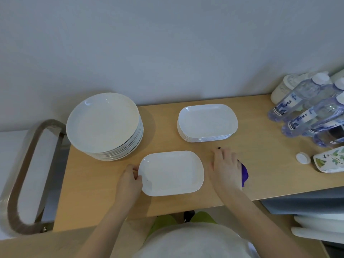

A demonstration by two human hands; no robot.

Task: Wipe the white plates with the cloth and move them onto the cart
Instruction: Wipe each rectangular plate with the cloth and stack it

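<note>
A single white rectangular plate (171, 173) lies on the wooden table (260, 174) in front of me, with a few dark specks near its left end. My left hand (130, 180) pinches that plate's left rim. My right hand (226, 167) lies over a purple cloth (245, 174) on the table to the right of the plate, its fingers curled on the cloth. Behind are a stack of white rectangular plates (207, 121) and a stack of round white plates (104, 125).
A metal cart handle (28, 175) stands at the table's left end. At the right end are several water bottles (307, 112), a white cap (303, 158) and a printed pouch (329, 161). A grey wall runs behind the table.
</note>
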